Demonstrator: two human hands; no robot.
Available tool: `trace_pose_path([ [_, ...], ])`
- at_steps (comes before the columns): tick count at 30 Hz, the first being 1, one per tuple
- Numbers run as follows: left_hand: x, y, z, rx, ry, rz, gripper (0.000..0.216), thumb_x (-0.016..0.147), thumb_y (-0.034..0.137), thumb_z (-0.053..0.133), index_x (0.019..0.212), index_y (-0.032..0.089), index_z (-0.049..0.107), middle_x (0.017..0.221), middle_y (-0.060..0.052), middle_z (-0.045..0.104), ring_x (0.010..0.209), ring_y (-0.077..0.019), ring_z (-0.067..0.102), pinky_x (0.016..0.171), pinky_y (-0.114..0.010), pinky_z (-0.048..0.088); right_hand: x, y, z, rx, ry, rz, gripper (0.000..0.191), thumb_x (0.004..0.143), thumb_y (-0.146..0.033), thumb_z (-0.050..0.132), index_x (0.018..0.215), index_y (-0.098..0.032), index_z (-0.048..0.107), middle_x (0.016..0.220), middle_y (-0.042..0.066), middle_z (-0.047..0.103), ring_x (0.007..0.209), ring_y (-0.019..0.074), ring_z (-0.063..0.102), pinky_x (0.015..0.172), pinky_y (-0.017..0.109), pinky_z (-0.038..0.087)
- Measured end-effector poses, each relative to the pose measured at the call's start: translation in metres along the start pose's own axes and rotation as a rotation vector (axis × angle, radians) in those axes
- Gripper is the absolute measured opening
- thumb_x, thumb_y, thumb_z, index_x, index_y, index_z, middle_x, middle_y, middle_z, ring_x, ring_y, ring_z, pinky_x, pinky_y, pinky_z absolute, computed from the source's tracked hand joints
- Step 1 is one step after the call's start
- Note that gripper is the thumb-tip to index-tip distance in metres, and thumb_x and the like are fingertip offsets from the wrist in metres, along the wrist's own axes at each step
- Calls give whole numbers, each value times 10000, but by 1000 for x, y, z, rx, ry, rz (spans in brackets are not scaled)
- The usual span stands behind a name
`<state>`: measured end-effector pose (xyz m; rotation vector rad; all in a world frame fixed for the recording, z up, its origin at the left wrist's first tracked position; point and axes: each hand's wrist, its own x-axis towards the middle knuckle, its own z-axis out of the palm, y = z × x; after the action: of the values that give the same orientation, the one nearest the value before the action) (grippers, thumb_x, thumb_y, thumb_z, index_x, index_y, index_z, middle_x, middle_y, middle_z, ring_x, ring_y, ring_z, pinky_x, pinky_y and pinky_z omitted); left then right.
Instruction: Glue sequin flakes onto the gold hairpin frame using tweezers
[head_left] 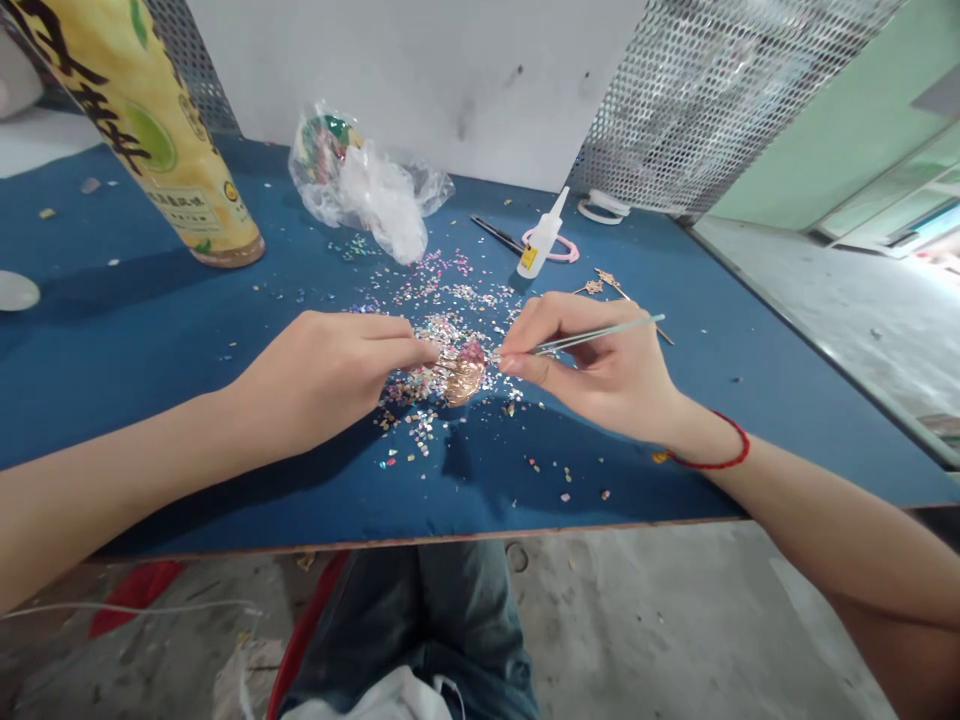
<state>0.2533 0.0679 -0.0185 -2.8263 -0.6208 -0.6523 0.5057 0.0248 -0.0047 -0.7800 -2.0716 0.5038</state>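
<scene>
My left hand (pixel 330 370) reaches in from the left, its fingers closed on a small gold metal ornament (pixel 464 384) with a pinkish cluster on top. Scattered beneath and around it are shiny iridescent flakes (pixel 420 425) on the blue table. Between the thumb and fingers of my right hand (pixel 592 365) is a slim pair of tweezers (pixel 626 328), pointing left at the ornament. Its tips are close to the pink cluster; whether they touch it or hold a flake is too small to tell. A red string bracelet (pixel 731 455) circles my right wrist.
A white glue bottle (pixel 534 255) stands behind my right hand, near a dark pen-like tool (pixel 496 233) and a pink ring (pixel 566 250). Gold hairpin-like pieces (pixel 592 287) lie beside it. Clear plastic bags (pixel 375 190) and a tall yellow drink bottle (pixel 187 190) are farther back.
</scene>
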Motion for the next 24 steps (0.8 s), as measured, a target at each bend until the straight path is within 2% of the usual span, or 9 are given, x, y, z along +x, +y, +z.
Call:
trace_pose_path([
  [3, -1, 3, 1, -8, 6, -10, 427, 844, 11, 367, 1038, 178, 708, 898, -15, 743, 783, -156, 707, 546, -232, 428, -3, 1, 4, -35, 81, 60, 159, 869, -262, 701, 733, -206, 638, 673, -13, 656, 606, 109, 575, 550, 278, 440],
  [8, -3, 7, 2, -19, 33, 3, 405, 884, 22, 376, 1090, 169, 692, 925, -15, 747, 817, -147, 715, 577, -216, 450, -4, 3, 7, -41, 167, 48, 197, 880, -302, 685, 717, -210, 625, 654, -12, 639, 590, 112, 561, 539, 290, 423],
  [15, -4, 4, 6, -25, 52, -1, 346, 932, 66, 410, 1124, 162, 682, 949, -23, 750, 838, -146, 714, 626, -210, 476, -1, 7, 2, -22, 232, 39, 235, 894, -237, 667, 681, -194, 578, 624, -23, 552, 567, 88, 491, 523, 268, 370],
  [17, -4, 3, 6, -40, 70, 2, 331, 937, 68, 418, 1106, 153, 689, 934, -26, 749, 826, -139, 710, 639, -204, 479, 2, 10, -4, 28, 148, 85, 263, 898, -244, 663, 663, -187, 559, 615, -30, 526, 555, 78, 456, 500, 252, 345],
  [21, -1, 2, 7, -63, 116, 5, 285, 951, 73, 445, 1057, 115, 706, 883, -36, 744, 790, -123, 700, 665, -186, 484, 9, 19, -23, 153, -233, 136, 268, 892, -288, 674, 684, -171, 551, 594, -49, 497, 545, 59, 425, 488, 226, 332],
  [24, 0, 2, 7, -60, 140, 0, 245, 973, 126, 481, 1056, 113, 711, 863, -35, 739, 763, -125, 693, 663, -189, 488, 13, 26, -37, 166, -412, 170, 286, 907, -295, 656, 678, -158, 550, 608, -43, 515, 566, 53, 452, 514, 215, 356],
])
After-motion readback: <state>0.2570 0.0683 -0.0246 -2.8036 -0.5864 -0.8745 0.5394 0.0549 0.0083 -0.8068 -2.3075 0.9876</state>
